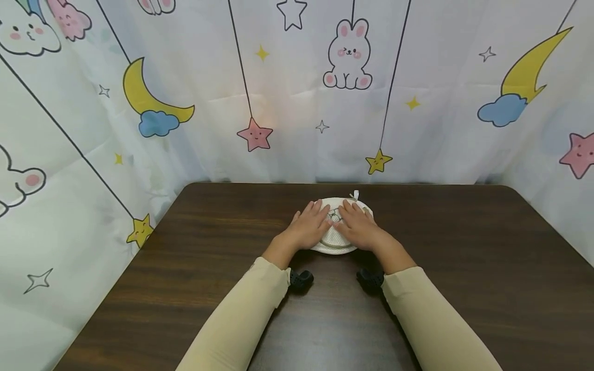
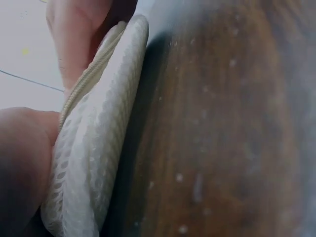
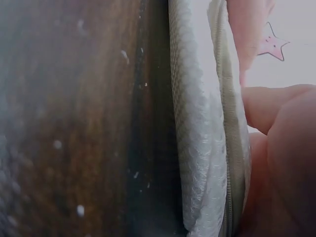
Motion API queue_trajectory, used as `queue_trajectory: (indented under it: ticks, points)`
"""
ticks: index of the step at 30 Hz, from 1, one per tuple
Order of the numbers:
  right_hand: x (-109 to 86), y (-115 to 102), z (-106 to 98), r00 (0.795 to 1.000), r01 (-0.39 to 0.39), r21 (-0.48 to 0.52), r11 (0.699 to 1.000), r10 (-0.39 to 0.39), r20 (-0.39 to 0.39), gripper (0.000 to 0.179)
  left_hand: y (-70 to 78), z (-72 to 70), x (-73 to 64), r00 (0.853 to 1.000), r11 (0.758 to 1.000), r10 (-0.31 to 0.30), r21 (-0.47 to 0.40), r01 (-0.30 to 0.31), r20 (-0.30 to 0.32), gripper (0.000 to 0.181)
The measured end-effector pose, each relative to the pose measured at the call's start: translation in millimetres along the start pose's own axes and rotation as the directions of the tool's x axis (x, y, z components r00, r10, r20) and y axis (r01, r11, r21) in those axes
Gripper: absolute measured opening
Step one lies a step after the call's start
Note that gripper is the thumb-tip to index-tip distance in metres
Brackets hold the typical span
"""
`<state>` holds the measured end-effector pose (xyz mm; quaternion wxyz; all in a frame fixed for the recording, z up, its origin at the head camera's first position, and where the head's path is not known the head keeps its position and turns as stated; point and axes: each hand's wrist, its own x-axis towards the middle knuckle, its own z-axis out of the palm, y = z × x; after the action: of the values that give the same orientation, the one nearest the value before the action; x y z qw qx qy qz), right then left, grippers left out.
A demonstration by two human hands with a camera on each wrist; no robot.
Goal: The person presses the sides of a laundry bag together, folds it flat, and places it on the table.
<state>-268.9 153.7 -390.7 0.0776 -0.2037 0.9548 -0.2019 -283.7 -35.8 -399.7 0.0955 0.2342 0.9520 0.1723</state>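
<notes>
A round, flattened white mesh zippered pouch (image 1: pixel 335 242) lies on the table, with a dark line print on its top and a small white loop (image 1: pixel 356 195) at its far edge. My left hand (image 1: pixel 308 225) rests on the pouch's left side, fingers extended over the top. From the right, my right hand (image 1: pixel 359 228) lies on it the same way, and the two thumbs come close together near the middle. The left wrist view shows the beige zipper (image 2: pixel 94 69) running along the padded mesh side. In the right wrist view the zipper (image 3: pixel 228 113) passes beside my fingers.
The dark wooden table (image 1: pixel 223 226) extends on all sides of the pouch. Behind it hangs a white curtain (image 1: pixel 297 103) printed with moons, stars and rabbits. Black wrist cameras (image 1: pixel 300 280) sit under both cuffs, low over the table.
</notes>
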Motion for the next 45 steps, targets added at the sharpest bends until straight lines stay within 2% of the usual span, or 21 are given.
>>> queue_trajectory:
  ticks: [4, 17, 27, 35, 40, 45]
  points:
    - [0.4, 1.7, -1.3, 1.000, 0.005, 0.003, 1.000, -0.006, 0.029, 0.064, -0.8, -2.8, 0.5, 0.999, 1.000, 0.005, 0.003, -0.006, 0.041, 0.059]
    - [-2.1, 4.1, -6.3, 0.999, 0.002, 0.054, 0.999, -0.005, 0.052, 0.065, 1.5, -3.6, 3.2, 0.998, 1.000, -0.001, -0.003, 0.001, 0.066, 0.060]
    - [-3.1, 1.4, -6.2, 1.000, 0.001, 0.033, 0.999, -0.001, -0.023, 0.064, 4.4, -4.3, -0.6, 1.000, 1.000, -0.002, -0.006, 0.002, -0.024, 0.059]
    - [-3.6, -1.4, -12.3, 0.996, -0.002, -0.016, 1.000, 0.001, -0.088, 0.064, 6.6, -5.8, 1.1, 0.997, 0.998, -0.022, 0.057, 0.026, -0.076, 0.060]
    - [-3.7, -4.3, -15.3, 0.992, -0.035, -0.075, 0.997, 0.026, -0.122, 0.068, 6.4, -10.9, -0.8, 0.990, 0.992, -0.034, 0.114, 0.050, -0.139, 0.062]
    - [-5.4, -1.5, -21.1, 0.984, -0.096, -0.105, 0.990, 0.079, -0.158, 0.074, -1.0, -21.9, -8.3, 0.974, 0.979, -0.068, 0.172, 0.106, -0.217, 0.067]
